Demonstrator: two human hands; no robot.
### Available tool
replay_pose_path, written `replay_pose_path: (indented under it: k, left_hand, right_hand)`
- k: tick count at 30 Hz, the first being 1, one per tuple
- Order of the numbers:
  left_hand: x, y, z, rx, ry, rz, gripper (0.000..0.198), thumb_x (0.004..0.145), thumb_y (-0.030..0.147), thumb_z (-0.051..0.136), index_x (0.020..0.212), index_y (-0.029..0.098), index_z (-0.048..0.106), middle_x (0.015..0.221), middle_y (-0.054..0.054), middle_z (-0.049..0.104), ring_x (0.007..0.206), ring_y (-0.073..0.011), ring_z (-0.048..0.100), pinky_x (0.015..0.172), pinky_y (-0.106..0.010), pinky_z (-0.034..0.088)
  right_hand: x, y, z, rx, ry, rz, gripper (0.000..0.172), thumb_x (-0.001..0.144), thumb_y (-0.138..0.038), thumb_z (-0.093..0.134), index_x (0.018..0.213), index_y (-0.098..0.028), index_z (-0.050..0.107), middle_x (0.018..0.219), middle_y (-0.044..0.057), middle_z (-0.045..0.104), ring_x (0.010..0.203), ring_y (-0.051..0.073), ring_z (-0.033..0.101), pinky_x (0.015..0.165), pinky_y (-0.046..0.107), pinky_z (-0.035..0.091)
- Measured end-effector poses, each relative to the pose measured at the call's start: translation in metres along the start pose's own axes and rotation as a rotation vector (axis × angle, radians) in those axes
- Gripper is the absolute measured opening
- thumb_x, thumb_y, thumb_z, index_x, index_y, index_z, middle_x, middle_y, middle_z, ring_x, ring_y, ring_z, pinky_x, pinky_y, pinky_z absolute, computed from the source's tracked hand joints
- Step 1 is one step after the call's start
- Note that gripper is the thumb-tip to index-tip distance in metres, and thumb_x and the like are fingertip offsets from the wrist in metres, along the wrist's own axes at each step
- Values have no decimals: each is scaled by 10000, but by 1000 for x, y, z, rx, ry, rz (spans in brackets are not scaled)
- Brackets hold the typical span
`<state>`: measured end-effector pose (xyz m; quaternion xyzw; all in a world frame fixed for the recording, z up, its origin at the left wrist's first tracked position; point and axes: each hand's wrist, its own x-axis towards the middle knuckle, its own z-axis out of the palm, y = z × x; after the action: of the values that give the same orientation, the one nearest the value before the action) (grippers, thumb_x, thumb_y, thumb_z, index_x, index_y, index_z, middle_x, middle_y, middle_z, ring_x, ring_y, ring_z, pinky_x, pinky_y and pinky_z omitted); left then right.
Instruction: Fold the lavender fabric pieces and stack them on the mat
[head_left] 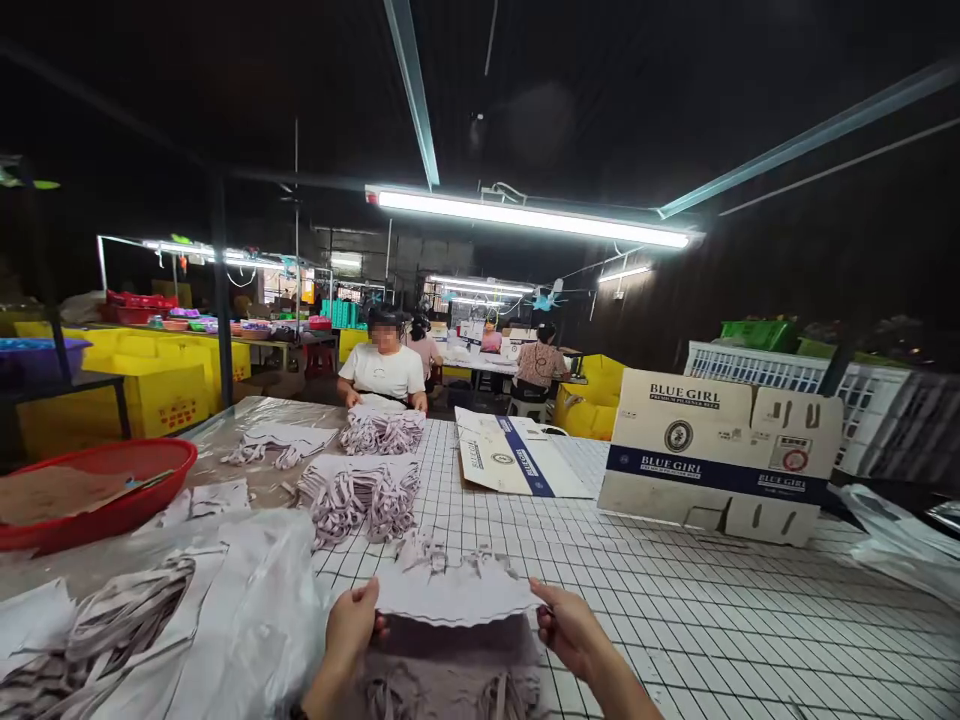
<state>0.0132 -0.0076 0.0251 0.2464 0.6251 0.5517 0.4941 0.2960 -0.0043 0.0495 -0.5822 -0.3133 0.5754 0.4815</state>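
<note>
My left hand (351, 622) pinches the left end of a pale lilac fabric piece with straps (457, 592), and my right hand (571, 628) pinches its right end. The piece is stretched between them, its straps lying loose on the far side. Below it, nearer to me, is a stack of similar strapped pieces (450, 668), partly hidden by the held one. Two strapped fabric bundles (364, 480) (382, 430) lie ahead on the table. A clear plastic bag (262, 590) with more such pieces (135, 620) is left of my left hand.
The table has a white grid-patterned cover (675, 620). Flattened beer cartons (517, 455) and an upright one (720, 450) stand right of centre. A red basin (157, 475) is at left. Across the table a person in a white shirt (382, 370) handles fabric.
</note>
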Motion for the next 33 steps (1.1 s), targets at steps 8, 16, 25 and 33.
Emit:
replay_pose_path:
  k: [8,16,25,33]
  left_hand:
    - [-95,-12,-70,163,-128,-80,396,680,561,606,777,221,428,436,107,416,343,-102,457,326,-202,352]
    - [-130,-76,-125,709,-121,-69,256,783,471,454,738,219,436,521,67,507,349,-129,523,342,-226,341]
    - [-139,-69,-143,911,-145,106,255,787,457,456,678,227,474,561,20,575,484,-161,573,503,-257,386]
    - [-142,-77,-150,1040,-182,148,306,792,494,456,650,225,484,610,-1,601,618,-177,575,584,-265,351]
  right_hand:
    - [-130,24,-32,-55,-3,123,311,675,-393,724,680,-199,480,516,-72,421,399,42,355,406,192,342]
    - [-174,104,-37,-287,115,239,266,688,-405,638,686,-222,444,470,-92,406,342,74,404,353,210,313]
    - [-191,134,-55,-447,69,200,277,711,-468,589,686,-222,462,391,-78,431,296,102,416,304,208,244]
    - [-193,147,-62,-709,129,109,282,769,-426,514,594,-218,440,398,-67,395,316,83,357,375,226,240]
